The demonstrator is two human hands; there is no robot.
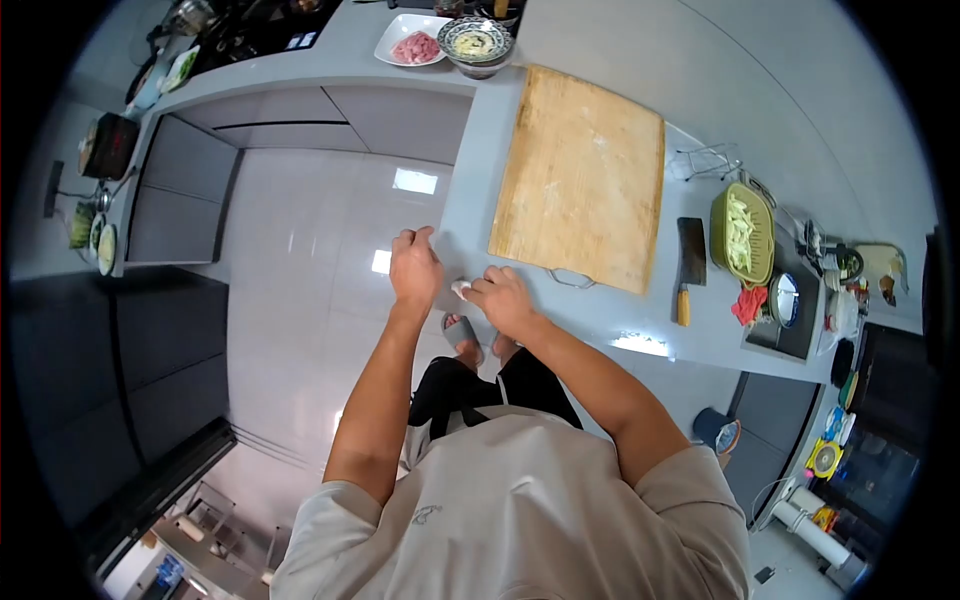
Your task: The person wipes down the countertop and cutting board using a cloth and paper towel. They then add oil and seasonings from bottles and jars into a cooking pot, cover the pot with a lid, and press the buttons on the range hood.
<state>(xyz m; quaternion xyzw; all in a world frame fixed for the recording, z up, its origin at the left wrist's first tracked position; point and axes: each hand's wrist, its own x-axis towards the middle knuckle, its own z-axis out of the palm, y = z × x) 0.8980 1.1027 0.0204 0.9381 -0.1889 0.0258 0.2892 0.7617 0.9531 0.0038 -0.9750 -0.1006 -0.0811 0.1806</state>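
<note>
My right hand (503,300) is over the near edge of the grey counter, its fingertips closed on a small whitish piece (461,288) whose kind I cannot make out. To its left, beyond the counter edge, my left hand (415,268) hangs above the floor with curled fingers. Whether anything sits in those fingers is hidden. A wooden cutting board (580,180) lies just past my right hand, its metal handle toward me. Right of the board, a cleaver (691,255) rests flat with its wooden handle pointing my way.
A yellow-green basket (718,232) of pale cut vegetables stands at the right, near a red cloth (748,303) and a sink (775,340) with a bowl. At the far corner are a white plate (385,45) of raw meat and a patterned bowl (500,48).
</note>
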